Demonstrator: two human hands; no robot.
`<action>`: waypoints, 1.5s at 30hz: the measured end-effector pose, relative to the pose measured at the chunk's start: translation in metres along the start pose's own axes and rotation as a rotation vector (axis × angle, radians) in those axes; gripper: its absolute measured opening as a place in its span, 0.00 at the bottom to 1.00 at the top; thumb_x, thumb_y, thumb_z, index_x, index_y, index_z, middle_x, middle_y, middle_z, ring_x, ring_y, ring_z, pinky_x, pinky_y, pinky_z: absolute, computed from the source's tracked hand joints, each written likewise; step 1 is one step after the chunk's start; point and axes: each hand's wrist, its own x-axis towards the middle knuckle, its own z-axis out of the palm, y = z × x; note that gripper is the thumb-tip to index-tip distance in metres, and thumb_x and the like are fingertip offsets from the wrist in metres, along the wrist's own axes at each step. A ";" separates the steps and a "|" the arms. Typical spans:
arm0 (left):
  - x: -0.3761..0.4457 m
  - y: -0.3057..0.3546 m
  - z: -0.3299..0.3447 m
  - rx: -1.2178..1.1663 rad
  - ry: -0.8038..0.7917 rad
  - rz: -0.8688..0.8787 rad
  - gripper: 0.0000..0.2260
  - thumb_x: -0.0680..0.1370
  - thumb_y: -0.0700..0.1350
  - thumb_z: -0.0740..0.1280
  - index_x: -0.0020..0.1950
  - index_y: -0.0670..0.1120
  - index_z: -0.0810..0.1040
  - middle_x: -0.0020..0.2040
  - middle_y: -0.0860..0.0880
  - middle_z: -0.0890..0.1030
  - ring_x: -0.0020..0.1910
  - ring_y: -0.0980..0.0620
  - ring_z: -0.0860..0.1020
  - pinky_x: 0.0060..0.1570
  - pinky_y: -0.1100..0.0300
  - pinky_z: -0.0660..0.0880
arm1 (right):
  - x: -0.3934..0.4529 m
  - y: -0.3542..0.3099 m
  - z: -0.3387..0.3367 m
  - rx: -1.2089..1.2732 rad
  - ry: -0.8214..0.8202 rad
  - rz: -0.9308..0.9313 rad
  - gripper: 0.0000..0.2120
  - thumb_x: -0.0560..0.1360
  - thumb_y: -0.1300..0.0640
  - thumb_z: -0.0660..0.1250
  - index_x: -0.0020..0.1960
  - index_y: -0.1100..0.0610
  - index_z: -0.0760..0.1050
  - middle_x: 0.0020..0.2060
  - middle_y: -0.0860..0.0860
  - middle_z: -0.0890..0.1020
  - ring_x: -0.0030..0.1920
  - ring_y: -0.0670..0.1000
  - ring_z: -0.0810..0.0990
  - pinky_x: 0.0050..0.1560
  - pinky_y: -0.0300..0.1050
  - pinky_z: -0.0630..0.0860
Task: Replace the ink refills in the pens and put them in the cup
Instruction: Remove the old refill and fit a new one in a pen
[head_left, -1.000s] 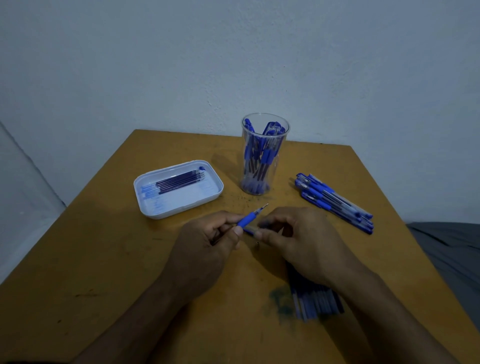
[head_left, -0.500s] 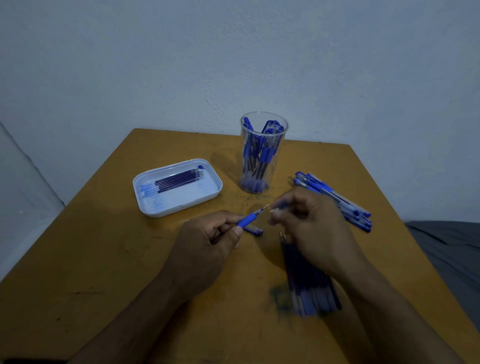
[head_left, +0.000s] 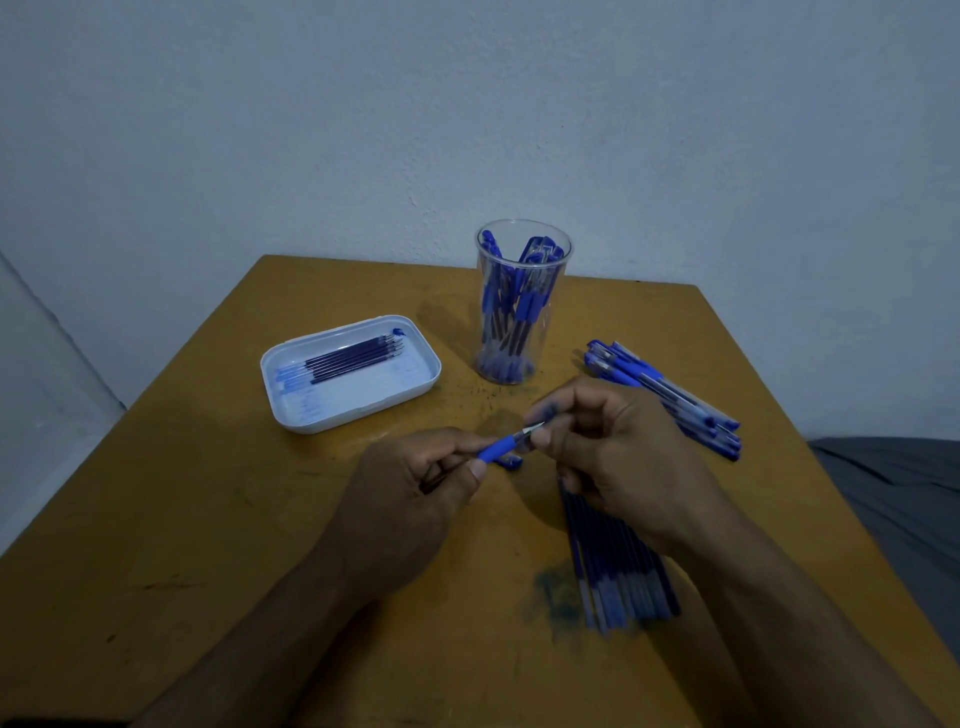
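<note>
We hold the blue-gripped ballpoint pen with its bare metal tip (head_left: 503, 444) in front of the clear plastic cup full of blue pens (head_left: 521, 301), on our side of it and low over the ochre wooden table (head_left: 208, 519). The pen's long axis runs from our left hand (head_left: 415, 488), which is closed around the barrel, up and to the right, so the tip points at our right hand (head_left: 602, 447). That hand is just beside the tip, its fingers (head_left: 550, 410) pinched narrow on something small and blue; we cannot tell what, though it is probably the cap. A small blue piece (head_left: 511, 461) lies on the table just under the pen.

The coming move, as we judge it, turns on this line: the right hand is the nearer one to the tip and must meet it along the pen's own axis.

Left of the cup sits a white rounded plastic tray (head_left: 291, 410) with thin dark refills (head_left: 353, 358). Right of the cup lies a bundle of capped blue pens (head_left: 660, 389). Nearer us, under the right wrist, lies a row of dark refills (head_left: 618, 571).
</note>
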 end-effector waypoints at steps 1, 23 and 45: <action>0.000 0.000 0.000 0.002 0.002 -0.001 0.12 0.80 0.41 0.69 0.59 0.55 0.83 0.37 0.52 0.82 0.35 0.47 0.78 0.35 0.55 0.75 | 0.000 -0.001 0.000 -0.005 -0.004 0.009 0.02 0.78 0.63 0.70 0.48 0.57 0.82 0.38 0.57 0.85 0.27 0.46 0.75 0.26 0.34 0.68; -0.001 0.000 -0.001 0.040 -0.005 0.037 0.13 0.80 0.42 0.70 0.60 0.58 0.83 0.39 0.54 0.82 0.37 0.45 0.78 0.38 0.52 0.76 | 0.000 -0.002 -0.008 -0.205 -0.031 -0.027 0.06 0.74 0.49 0.73 0.49 0.47 0.84 0.37 0.45 0.82 0.28 0.45 0.75 0.30 0.35 0.71; 0.004 -0.003 0.000 -0.088 0.274 -0.044 0.12 0.79 0.41 0.69 0.57 0.57 0.81 0.40 0.49 0.83 0.40 0.46 0.82 0.44 0.54 0.78 | 0.009 0.008 0.032 -0.947 0.026 -0.026 0.12 0.82 0.46 0.63 0.61 0.48 0.80 0.55 0.49 0.76 0.49 0.48 0.76 0.49 0.44 0.76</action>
